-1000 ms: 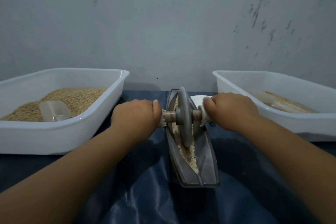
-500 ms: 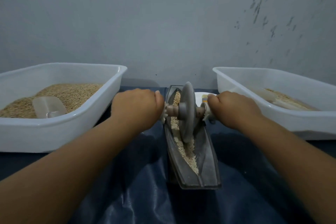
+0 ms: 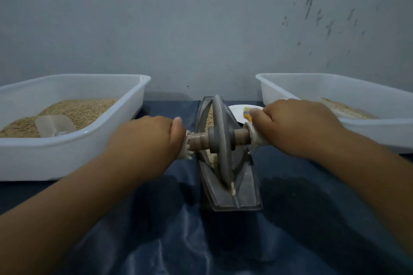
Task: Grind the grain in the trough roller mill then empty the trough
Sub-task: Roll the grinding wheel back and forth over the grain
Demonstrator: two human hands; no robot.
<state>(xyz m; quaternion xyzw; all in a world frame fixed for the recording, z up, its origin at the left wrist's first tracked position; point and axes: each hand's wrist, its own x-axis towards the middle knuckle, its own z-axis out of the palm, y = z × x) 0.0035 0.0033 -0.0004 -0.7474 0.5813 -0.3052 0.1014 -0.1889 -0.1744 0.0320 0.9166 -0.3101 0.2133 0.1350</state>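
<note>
Two tubs (image 3: 134,105) (image 3: 290,87) flank trough (image 3: 245,194); plate (image 3: 237,111) behind wheel (image 3: 221,140)

Two bare forearms enter from the lower left and lower right corners of the frame. No sleeves show on either arm; both are uncovered up to the frame edge. Left hand (image 3: 148,138) and right hand (image 3: 295,126): no gloves, rings, watch or bands visible. Short, unpainted thumbnails show on both. Edges of hands slightly blurred.
</note>
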